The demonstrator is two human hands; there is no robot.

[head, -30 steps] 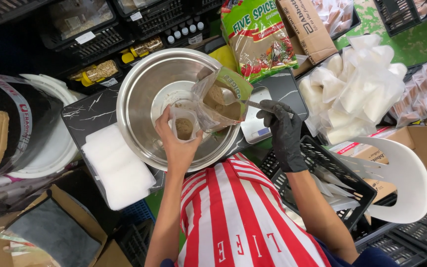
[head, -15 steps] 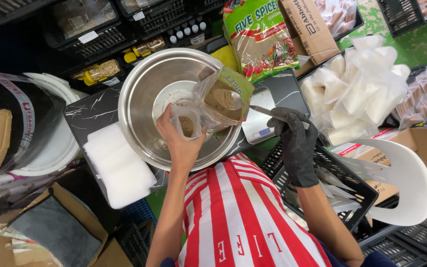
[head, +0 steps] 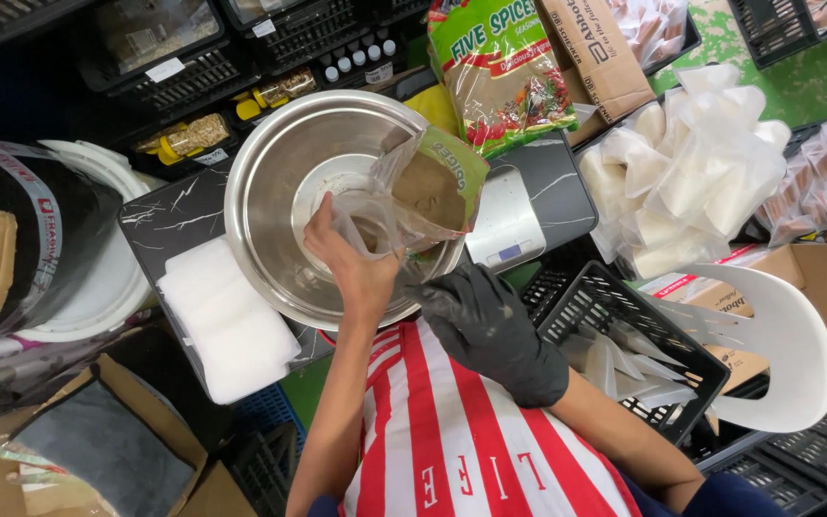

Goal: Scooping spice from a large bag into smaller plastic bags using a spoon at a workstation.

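A dark marble-patterned bench (head: 169,215) sits in the middle of the scene, ringed by black crates, cardboard boxes and, on the right, a heap of clear filled bags (head: 691,172). On the bench stands a wide steel mixing bowl (head: 279,206), its inside bare metal apart from a paler patch at the bottom. To its left lies a flat stack of white plastic sheets (head: 227,321), and just to the right of the bowl is a grey digital scale (head: 509,225). Over the bowl's right half a small clear plastic bag (head: 423,196) with a green printed edge hangs tilted, holding brown powder. The left hand (head: 361,263), bare, is closed on the bag's lower near corner and mouth, fingers curled into the loose plastic. The right hand (head: 490,325), in a black glove, lies near the bowl's near rim, bent inward; whether it grips anything I cannot tell, as its fingertips are hidden. To handle the bag well, it seems wise to keep its mouth inside the bowl's rim and hold the plastic taut, so that any powder that falls lands in the bowl, not on the bench.
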